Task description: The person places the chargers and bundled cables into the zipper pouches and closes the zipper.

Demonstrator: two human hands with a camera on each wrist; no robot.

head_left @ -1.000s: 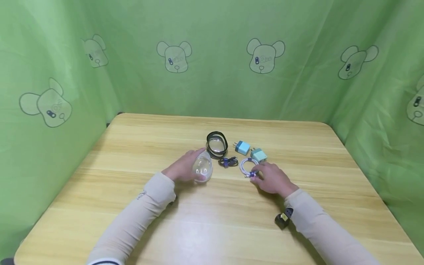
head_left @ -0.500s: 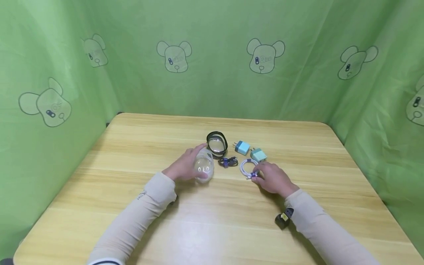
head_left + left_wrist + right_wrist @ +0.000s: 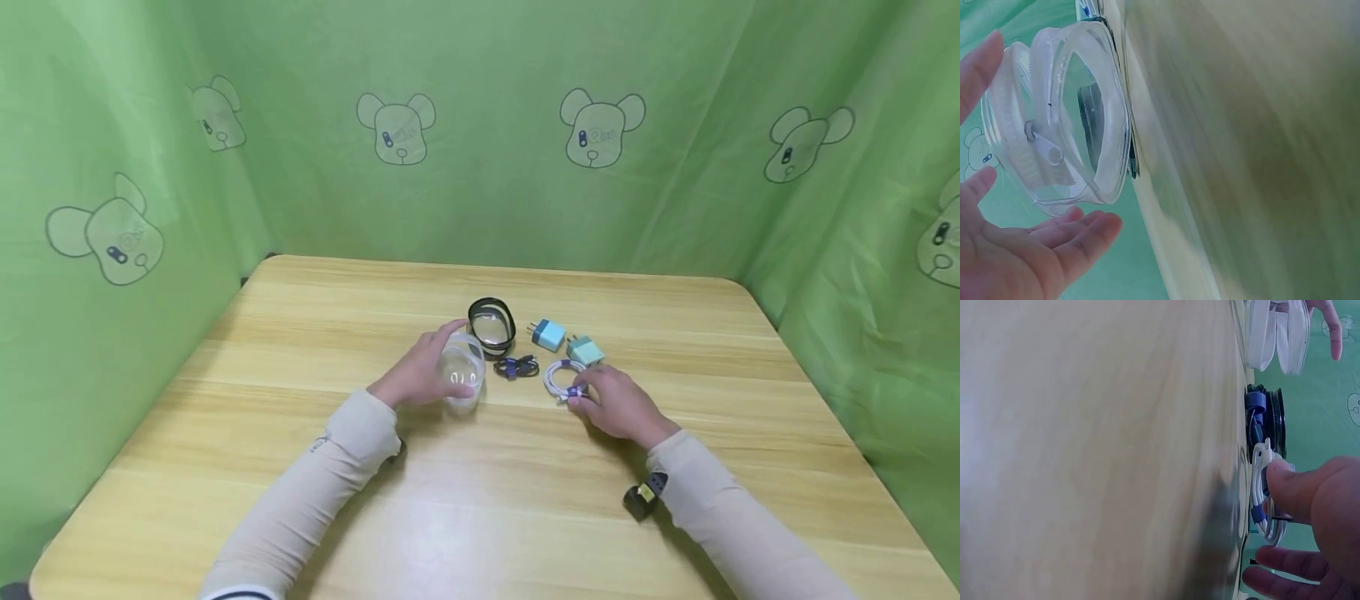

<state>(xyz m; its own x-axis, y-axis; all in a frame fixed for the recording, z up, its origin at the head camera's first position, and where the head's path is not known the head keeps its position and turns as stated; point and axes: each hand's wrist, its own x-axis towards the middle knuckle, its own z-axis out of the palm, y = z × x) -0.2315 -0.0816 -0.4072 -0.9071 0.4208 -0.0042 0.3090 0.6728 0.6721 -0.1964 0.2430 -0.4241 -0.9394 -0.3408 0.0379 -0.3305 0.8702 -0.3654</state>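
Note:
A round clear zip pouch [image 3: 1054,144] with white trim and a zip pull stands on the table, its zip apart. Around its near side my left hand [image 3: 420,372] is spread, fingers straight and palm facing it in the left wrist view; whether the fingertips touch it I cannot tell. Between the thumb and fingers of my right hand [image 3: 618,404] is a coiled white cable [image 3: 1258,494] with dark blue straps, pinched near its plug end. It stays at table level, close to a pale green charger [image 3: 585,350].
Behind the clear pouch stands a black-rimmed clear pouch [image 3: 492,327]. A bundled black cable [image 3: 516,367] lies between the pouches and the white coil. A blue charger [image 3: 548,335] with prongs sits farther back. Green curtains [image 3: 495,208] border the wooden table [image 3: 480,517].
The clear pouch has tilted up and shifted slightly right, its opening now facing more upward. My left fingers have spread wider. The right hand has barely moved, staying on the white cable.

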